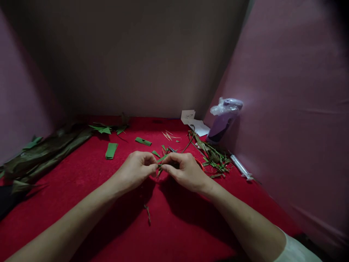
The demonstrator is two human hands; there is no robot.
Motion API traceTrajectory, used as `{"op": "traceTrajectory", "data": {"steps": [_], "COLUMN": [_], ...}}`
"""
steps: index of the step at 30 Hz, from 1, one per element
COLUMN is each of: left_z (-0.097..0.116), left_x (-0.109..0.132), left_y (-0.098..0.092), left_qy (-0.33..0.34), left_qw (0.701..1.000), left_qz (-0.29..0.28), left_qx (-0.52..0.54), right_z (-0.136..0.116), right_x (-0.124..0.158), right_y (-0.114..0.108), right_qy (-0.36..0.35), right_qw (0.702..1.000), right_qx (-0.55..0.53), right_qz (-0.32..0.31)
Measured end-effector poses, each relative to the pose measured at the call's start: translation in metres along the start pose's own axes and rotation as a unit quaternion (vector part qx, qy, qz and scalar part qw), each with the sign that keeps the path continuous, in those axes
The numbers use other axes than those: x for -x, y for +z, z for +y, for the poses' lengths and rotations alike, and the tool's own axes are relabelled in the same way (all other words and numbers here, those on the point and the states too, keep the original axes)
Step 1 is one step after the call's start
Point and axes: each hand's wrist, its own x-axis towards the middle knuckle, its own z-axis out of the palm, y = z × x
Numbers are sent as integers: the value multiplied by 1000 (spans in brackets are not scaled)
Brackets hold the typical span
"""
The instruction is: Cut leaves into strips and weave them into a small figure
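Note:
My left hand and my right hand meet near the middle of the red cloth, fingertips pinched close together on a small green leaf piece. Part of the leaf piece is hidden by the fingers. Just beyond the hands, a pair of scissors lies mostly covered by my right hand, with an orange handle showing beside it. Small green scraps lie near the fingertips. A thin brown twisted strip rests on the cloth in front of my left hand.
Long dark leaves lie at the left. Cut leaf pieces and toothpicks lie beyond the hands. At the right are leaf scraps, a syringe, a purple bottle and white papers. Walls enclose the red surface.

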Motion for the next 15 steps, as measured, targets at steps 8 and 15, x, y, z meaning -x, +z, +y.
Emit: {"op": "traceTrajectory", "data": {"steps": [8,15], "left_z": [1,1], "left_x": [4,7], "left_y": [10,12], "left_qy": [64,65], "left_qw": [992,990], "left_qz": [78,94], "left_qx": [-76,-82], "right_z": [-3,-5], "right_x": [6,9], "right_y": [10,14], "right_qy": [-37,-55], "right_qw": [985,979], "right_qx": [150,174], "right_qz": [79,90]}}
